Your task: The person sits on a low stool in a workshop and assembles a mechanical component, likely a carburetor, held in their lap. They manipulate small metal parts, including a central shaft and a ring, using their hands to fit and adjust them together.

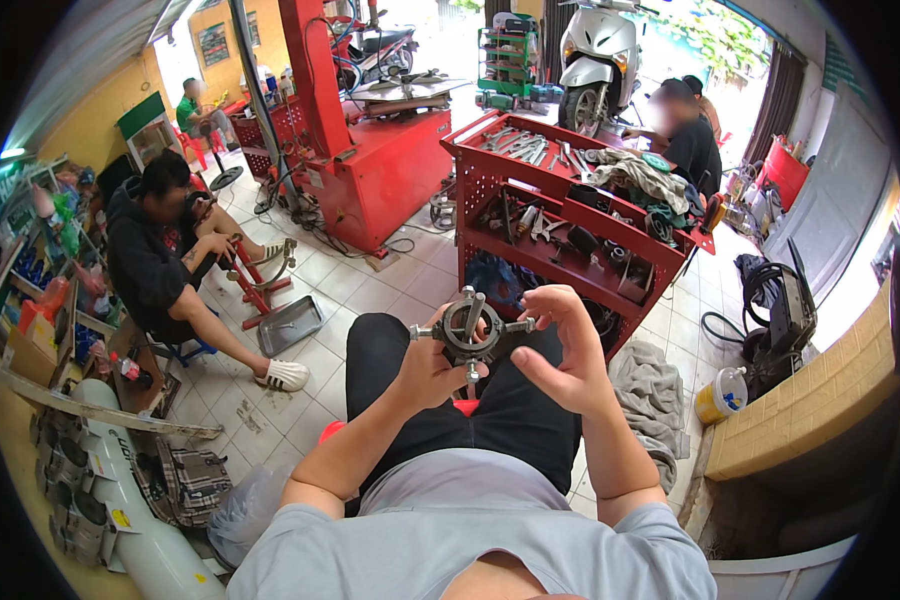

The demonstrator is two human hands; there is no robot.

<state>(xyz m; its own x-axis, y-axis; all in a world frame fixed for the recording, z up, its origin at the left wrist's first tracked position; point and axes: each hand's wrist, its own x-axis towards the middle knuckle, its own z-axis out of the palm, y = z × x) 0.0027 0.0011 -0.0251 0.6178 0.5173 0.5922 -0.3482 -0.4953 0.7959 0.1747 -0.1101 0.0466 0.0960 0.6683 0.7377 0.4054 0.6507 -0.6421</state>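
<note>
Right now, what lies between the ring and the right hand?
In the head view, a bolt on the ring juts toward the right hand; contact is unclear.

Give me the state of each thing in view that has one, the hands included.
Left hand: closed around the metal ring fitting
Right hand: open, fingers spread beside the fitting's side bolt; contact unclear
Metal ring fitting: held up over the lap
Red tool cart: upright, loaded with tools
Grey tray: lying flat on the tiles
Grey cloth: crumpled on the floor
Silver scooter: upright
</note>
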